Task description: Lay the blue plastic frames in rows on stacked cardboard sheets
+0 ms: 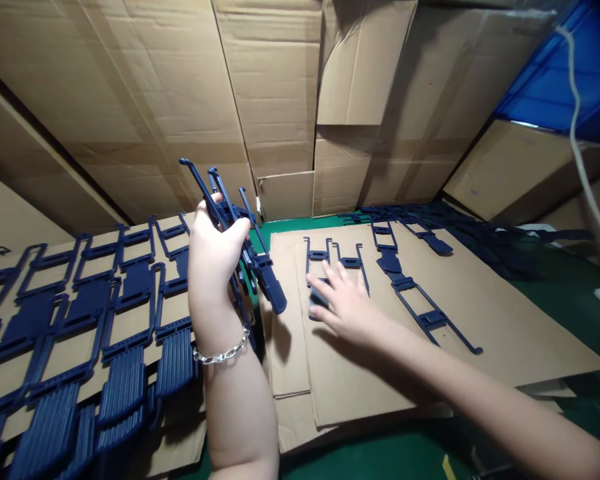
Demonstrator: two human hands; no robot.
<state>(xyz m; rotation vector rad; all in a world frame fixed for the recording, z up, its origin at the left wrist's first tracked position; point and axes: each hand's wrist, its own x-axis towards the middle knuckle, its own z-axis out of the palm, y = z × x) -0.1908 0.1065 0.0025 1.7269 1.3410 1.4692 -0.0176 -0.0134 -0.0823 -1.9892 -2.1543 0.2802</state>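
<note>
Left hand (215, 243) raised gripping blue parts (240, 230); right hand (345, 307) flat on cardboard (480, 313)

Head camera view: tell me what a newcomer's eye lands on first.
First, the left hand, raised mid-frame, gripping a bundle of dark blue plastic parts. Beside it, the right hand lies flat on one such part on the cardboard sheet. At far left, rows of blue parts lie overlapping on more cardboard, and a cardboard wall fills the background.

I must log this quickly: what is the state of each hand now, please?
Left hand: closed, holding a bundle of dark blue plastic parts in the air.
Right hand: open, fingers spread, resting on a blue part on the cardboard sheet.
</note>
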